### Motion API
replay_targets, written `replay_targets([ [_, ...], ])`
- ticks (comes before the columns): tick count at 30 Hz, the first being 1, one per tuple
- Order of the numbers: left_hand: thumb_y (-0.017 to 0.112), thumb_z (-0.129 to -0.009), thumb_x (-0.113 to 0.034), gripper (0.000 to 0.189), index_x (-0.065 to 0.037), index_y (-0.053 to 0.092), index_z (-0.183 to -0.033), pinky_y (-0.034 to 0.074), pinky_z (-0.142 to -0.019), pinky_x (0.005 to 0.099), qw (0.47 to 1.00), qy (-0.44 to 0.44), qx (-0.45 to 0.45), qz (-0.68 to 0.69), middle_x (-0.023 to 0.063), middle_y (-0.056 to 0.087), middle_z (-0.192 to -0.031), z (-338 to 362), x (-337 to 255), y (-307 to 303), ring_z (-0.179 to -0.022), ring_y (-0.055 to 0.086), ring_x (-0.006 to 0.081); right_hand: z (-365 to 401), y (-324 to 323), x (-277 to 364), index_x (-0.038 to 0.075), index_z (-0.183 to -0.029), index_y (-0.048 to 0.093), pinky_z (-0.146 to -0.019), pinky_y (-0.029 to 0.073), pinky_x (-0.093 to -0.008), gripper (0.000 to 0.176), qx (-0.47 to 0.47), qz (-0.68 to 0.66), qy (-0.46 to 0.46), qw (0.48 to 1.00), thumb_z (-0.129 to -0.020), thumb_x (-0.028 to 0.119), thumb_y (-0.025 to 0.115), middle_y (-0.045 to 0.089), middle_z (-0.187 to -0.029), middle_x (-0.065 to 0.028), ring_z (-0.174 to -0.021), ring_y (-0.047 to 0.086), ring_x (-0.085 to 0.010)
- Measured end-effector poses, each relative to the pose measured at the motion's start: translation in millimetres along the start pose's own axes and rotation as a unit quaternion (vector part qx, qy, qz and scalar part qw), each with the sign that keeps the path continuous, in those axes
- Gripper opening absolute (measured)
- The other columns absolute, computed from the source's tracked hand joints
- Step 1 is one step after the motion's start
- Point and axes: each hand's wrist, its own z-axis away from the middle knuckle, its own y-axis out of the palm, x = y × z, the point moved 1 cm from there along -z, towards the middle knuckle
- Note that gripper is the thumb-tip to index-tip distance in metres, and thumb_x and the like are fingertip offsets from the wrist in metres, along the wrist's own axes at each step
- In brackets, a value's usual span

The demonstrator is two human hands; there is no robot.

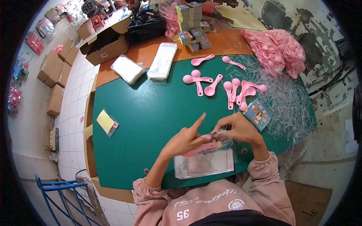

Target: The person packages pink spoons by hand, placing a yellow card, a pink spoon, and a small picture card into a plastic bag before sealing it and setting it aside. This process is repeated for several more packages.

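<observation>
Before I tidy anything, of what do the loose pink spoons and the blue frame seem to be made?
Pink spoons: probably moulded plastic, smooth with a slight sheen, evenly coloured throughout. Blue frame: likely painted metal, judging by its slim, rounded tubes.

The left hand [184,141] extends its index finger [199,122] far; the right hand [241,129] curls inward, its fingertips [215,131] close to the left thumb [204,139].
</observation>
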Motion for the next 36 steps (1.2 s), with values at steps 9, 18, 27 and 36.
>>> replay_targets([
  [9, 0.06, -0.082, -0.008, 0.055, -0.005, 0.033, -0.13, 0.05, -0.07, 0.0253, 0.949, 0.083, -0.048, 0.301, 0.0124, 0.062, -0.095, 13, 47, -24, -0.084, 0.059, 0.0137, 7, -5, 1, 0.002, -0.076, 0.059, -0.06, 0.041, -0.0233, 0.019, -0.117, -0.212, 0.133, 0.961, -0.072, 0.017, 0.07, 0.059, -0.075, -0.004, -0.072, 0.051, -0.0074],
  [18, 0.058, -0.084, -0.008, 0.046, -0.004, 0.039, -0.125, 0.052, -0.07, 0.0261, 0.953, 0.048, -0.005, 0.301, 0.0124, 0.063, -0.096, 12, 37, -14, -0.088, 0.061, 0.0175, 8, 6, -14, 0.0, -0.075, 0.06, -0.055, 0.039, -0.0234, 0.021, -0.158, -0.113, 0.095, 0.976, -0.071, 0.016, 0.072, 0.057, -0.064, -0.0022, -0.06, 0.048, -0.0073],
  [27, 0.037, -0.095, -0.021, 0.056, -0.014, 0.003, -0.138, 0.048, -0.083, 0.0355, 0.845, 0.022, -0.085, 0.528, 0.0207, 0.056, -0.106, 22, 34, 43, -0.097, 0.058, 0.0255, 1, 24, 14, 0.004, -0.099, 0.06, -0.074, 0.047, -0.0329, 0.03, -0.099, 0.072, -0.014, 0.992, -0.071, 0.013, 0.068, 0.06, -0.096, -0.0123, -0.085, 0.059, -0.0262],
  [36, 0.033, -0.095, -0.013, 0.053, -0.013, 0.002, -0.138, 0.049, -0.081, 0.0346, 0.904, 0.009, -0.082, 0.419, 0.0205, 0.057, -0.105, 29, 45, 60, -0.095, 0.059, 0.0245, 20, 55, 6, 0.005, -0.092, 0.055, -0.078, 0.043, -0.0361, 0.023, -0.011, 0.228, -0.076, 0.971, -0.072, 0.01, 0.065, 0.05, -0.093, -0.0105, -0.091, 0.05, -0.0279],
])
